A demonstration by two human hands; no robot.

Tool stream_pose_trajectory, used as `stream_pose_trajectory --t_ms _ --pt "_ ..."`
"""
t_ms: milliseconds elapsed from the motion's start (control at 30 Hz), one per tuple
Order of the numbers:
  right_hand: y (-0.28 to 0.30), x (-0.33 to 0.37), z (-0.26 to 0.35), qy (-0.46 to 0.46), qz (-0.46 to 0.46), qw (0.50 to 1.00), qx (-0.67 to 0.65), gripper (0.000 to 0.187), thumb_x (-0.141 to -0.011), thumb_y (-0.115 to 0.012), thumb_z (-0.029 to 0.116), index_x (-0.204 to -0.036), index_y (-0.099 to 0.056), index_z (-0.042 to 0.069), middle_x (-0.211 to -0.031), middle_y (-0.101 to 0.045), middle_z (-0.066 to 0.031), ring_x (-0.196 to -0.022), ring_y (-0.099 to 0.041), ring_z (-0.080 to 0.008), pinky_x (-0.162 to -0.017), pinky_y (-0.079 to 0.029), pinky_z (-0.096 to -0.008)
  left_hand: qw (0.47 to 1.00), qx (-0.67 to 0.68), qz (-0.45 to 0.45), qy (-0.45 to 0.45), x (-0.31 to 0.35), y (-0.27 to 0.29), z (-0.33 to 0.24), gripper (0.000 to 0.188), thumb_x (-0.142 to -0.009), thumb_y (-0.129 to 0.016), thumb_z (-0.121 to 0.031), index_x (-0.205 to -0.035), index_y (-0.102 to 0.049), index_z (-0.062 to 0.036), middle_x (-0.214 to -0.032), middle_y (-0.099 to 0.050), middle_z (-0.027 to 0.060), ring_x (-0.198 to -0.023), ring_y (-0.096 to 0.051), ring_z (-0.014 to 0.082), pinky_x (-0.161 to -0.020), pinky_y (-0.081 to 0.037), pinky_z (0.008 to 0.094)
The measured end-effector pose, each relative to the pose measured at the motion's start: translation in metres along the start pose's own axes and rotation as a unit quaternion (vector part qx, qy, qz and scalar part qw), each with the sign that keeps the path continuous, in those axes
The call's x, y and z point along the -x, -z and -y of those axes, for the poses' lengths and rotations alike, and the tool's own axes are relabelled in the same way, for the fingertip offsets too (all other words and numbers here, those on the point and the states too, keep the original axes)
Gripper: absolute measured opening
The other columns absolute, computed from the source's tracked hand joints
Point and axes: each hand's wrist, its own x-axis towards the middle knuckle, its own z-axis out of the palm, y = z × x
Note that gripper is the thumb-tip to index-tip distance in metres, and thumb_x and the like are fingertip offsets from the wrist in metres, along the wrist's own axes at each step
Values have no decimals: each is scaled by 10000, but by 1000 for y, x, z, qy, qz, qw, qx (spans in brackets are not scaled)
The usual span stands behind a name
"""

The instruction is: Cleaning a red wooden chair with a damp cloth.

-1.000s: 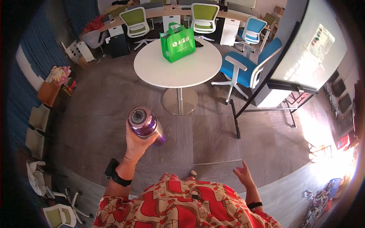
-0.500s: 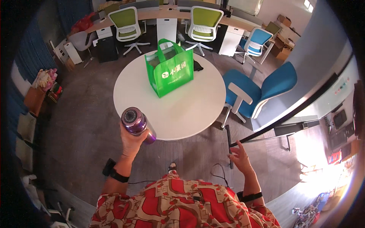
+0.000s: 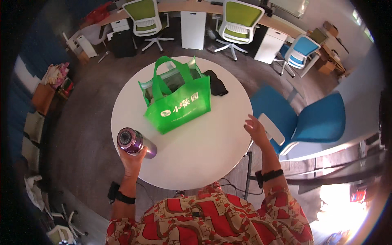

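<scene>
My left hand (image 3: 132,160) is wrapped round a purple insulated bottle (image 3: 149,148), held with its dark lid up at the left front of the round white table (image 3: 192,157). Whether the bottle's base touches the tabletop I cannot tell. A green tote bag (image 3: 185,104) with two handles stands on the table, its top gaping and something dark inside. Beside it lies a crumpled black cloth-like thing (image 3: 217,83). Held over the table's right edge, close to a chair armrest, my right hand (image 3: 256,128) has its fingers apart and nothing in them.
A blue swivel chair (image 3: 320,118) with a white armrest stands against the table's right side. Green-backed chairs (image 3: 241,22) and white drawer units (image 3: 192,30) line the desk behind. Black cables (image 3: 230,185) lie on the floor near my feet, by a dark stand bar (image 3: 249,171).
I am closer to the table, so the bag and tabletop appear larger. The bottle in my left hand is now over the table's edge, and my right hand has come forward and up.
</scene>
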Motion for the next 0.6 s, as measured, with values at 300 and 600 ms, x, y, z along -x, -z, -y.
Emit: stream_pose_trajectory --t_ms 300,600 --pt "-53 -187 9 11 113 993 40 839 -783 -685 292 -1432 -191 99 -1321 -432 -212 -1160 -495 -343 -964 -412 -404 990 -88 -109 33 -6 -28 0 829 -587 -822 -39 -1281 -371 14 -1216 -494 142 -1088 -526 240 -950 -435 350" --pt "-123 -275 23 214 100 951 200 854 -715 -740 396 -1409 -292 177 -1448 -260 -169 -1343 -242 -342 -1056 -292 -475 988 -87 -100 78 -5 -26 -3 813 -606 -827 -45 -1275 -370 18 -1219 -492 134 -1106 -518 214 -954 -439 343"
